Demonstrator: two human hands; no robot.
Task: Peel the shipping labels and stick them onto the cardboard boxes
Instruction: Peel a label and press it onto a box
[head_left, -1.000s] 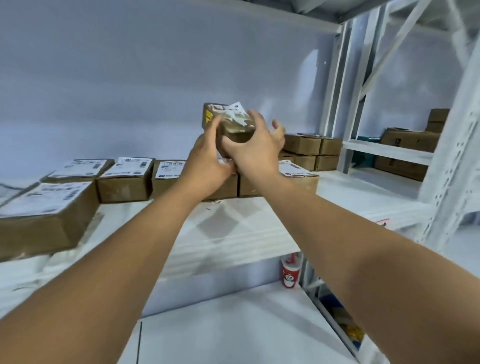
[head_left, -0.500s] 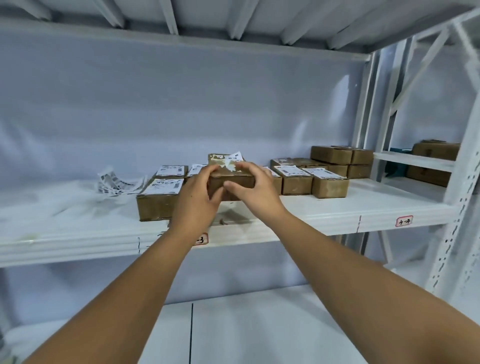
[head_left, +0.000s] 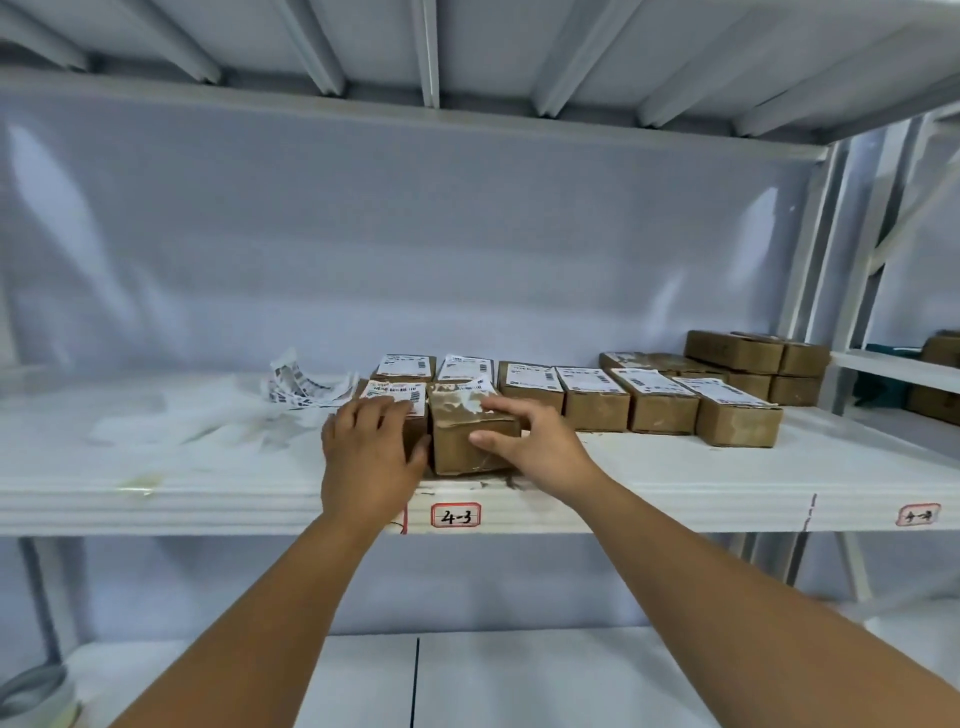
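White steel racking is seen against a pale wall, with a shelf (head_left: 675, 470) running across the middle of the view. Near the front of that shelf a cardboard box (head_left: 467, 441) is clasped by the right hand (head_left: 540, 447). The fingers are laid over the top at its right edge and the thumb is pressed to the front face, so the upper corner is pinched between them. A torn label (head_left: 467, 397), crumpled and partly lifted, is stuck to the top of this box.

Against its left side a second box (head_left: 410, 402) is set, and the left hand (head_left: 369, 452) is rested on it. The fingers are spread and nearly straight on the box's own label (head_left: 384, 392), and nothing is gripped.

Two more labelled boxes (head_left: 405, 366) are lined up behind these. A row of labelled boxes (head_left: 660, 410) is ranged along the shelf to the right, and unlabelled boxes (head_left: 737, 353) are stacked beyond them at the back.

To the left, a heap of loose labels (head_left: 301, 387) is piled beside pale backing sheets (head_left: 171, 421). A tag marked 4-3 (head_left: 455, 515) is fixed to the shelf's front edge, below the clasped box.
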